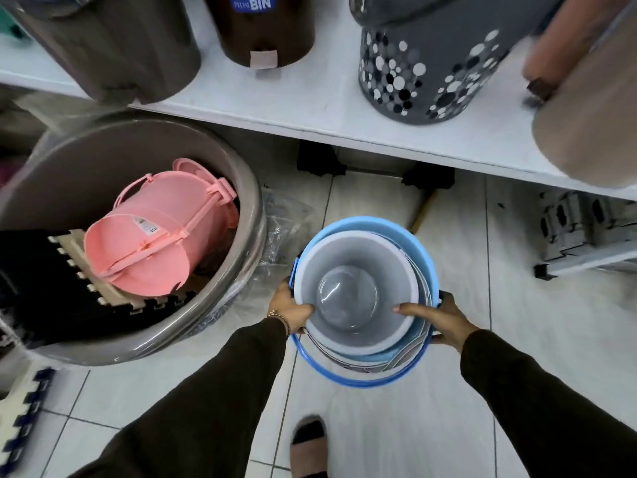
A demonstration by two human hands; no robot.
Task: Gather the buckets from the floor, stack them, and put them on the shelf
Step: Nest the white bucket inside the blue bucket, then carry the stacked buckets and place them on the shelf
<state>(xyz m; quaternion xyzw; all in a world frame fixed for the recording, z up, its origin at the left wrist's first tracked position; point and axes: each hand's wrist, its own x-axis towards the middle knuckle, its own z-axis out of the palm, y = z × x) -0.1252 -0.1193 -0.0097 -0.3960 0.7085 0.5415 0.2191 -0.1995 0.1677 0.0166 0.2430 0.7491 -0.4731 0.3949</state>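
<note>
Both hands, left [291,310] and right [437,317], grip the stacked buckets [365,298] by the rim; beyond them, a brown bin [269,25] reads "BIN".

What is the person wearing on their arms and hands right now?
Both arms are in long, dark brown sleeves reaching the wrists. The left hand is bare, with a thin beaded bracelet at the wrist. The right hand is bare too, with no jewellery visible.
</note>
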